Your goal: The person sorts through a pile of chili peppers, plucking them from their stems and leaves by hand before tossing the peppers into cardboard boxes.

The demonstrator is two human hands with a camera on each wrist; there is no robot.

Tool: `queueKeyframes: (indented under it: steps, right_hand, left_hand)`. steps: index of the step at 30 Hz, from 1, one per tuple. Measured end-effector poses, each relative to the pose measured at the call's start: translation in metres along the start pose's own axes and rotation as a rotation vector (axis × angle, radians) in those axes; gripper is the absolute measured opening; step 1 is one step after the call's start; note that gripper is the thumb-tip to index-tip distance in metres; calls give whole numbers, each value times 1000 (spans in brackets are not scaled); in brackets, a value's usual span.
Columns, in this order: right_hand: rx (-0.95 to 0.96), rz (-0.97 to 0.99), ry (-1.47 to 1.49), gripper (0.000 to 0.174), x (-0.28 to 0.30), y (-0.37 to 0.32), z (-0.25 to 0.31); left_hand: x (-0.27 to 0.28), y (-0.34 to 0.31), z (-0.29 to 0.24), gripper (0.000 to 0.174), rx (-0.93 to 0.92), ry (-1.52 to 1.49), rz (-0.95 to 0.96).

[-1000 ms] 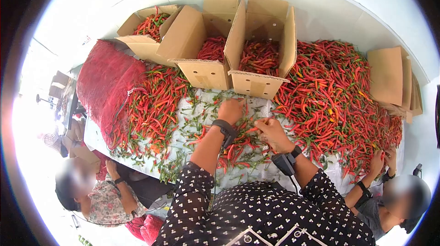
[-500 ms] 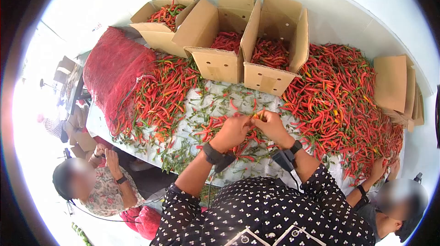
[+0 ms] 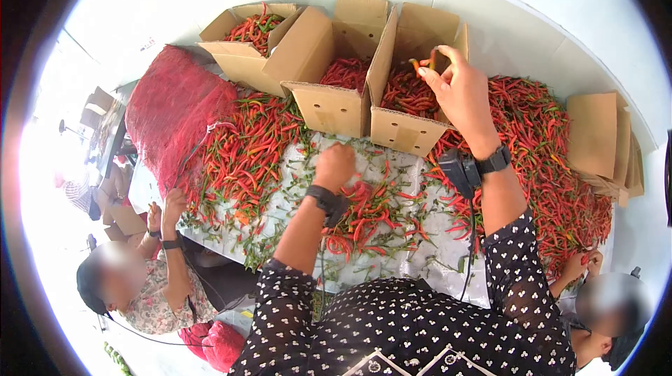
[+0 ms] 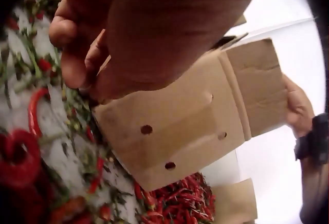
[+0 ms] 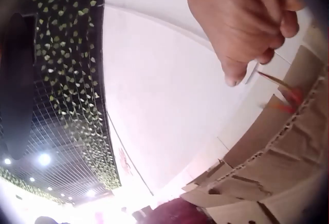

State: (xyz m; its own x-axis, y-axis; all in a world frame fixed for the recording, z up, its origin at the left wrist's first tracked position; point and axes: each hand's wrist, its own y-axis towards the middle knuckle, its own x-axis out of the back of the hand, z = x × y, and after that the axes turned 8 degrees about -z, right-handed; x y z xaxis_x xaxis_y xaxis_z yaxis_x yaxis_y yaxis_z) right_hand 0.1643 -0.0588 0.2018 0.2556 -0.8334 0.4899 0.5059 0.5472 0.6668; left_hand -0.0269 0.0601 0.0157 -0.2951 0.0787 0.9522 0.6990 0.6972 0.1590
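Over the right-hand carton [image 3: 406,129], my right hand [image 3: 465,96] stretches out its thumb and forefinger. A couple of red and orange chillies [image 5: 294,96] are in the air just past the fingertips, blurred and apart from them in the right wrist view. Red chillies [image 3: 409,96] lie inside this carton. My left hand [image 3: 334,166] hovers above the white table cover [image 3: 413,236], close to scattered green stems [image 3: 294,180]. Its fingers bend loosely in the left wrist view, with nothing showing between them. A small heap of chillies [image 3: 367,208] lies just below and right of it.
Another carton [image 3: 318,106] of chillies and a smaller one [image 3: 241,68] stand to the left. Large chilli piles [image 3: 525,145] flank the work area, one beside a red net sack [image 3: 171,113]. Folded cardboard [image 3: 595,134] leans at right. People sit at both sides.
Both hands were together over the small heap half a second ago. My right hand has gone up and forward to the carton and let chillies go; the left has moved left and forward.
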Motion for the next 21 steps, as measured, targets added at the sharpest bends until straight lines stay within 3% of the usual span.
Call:
queueKeyframes:
  steps: [2, 4, 6, 7, 9, 10, 11, 12, 15, 21]
  right_hand:
    - [-41, -53, 71, 19, 9, -7, 5]
    - [-93, -77, 324, 11, 6, -36, 4]
    - [-332, 189, 438, 11, 15, -75, 5]
    - [-341, 232, 446, 11, 12, -96, -3]
    - [-520, 276, 544, 10, 11, -133, -13]
    - [-481, 272, 506, 10, 12, -147, -19]
    - [-533, 318, 475, 12, 12, -159, -24]
    - [-585, 365, 445, 15, 11, -168, -27]
    - [-561, 499, 259, 20, -2, -182, -35]
    - [-588, 664, 334, 24, -29, -197, -25]
  left_hand:
    - [-16, 11, -24, 19, -17, -101, 48]
    - [-37, 17, -39, 21, -32, -205, 103]
    - [-68, 20, -47, 22, -65, -205, 64]
    - [-112, 20, -40, 23, -108, -378, -243]
    - [-101, 18, -47, 21, -32, -416, -168]
    - [-88, 16, -49, 19, 51, -448, -98]
    - [-67, 13, -48, 16, 15, -499, 31]
    - [-47, 7, -49, 16, 12, -494, 38]
    - [-8, -20, -53, 22, 266, -1040, 322]
    - [15, -72, -55, 21, 151, -965, 163]
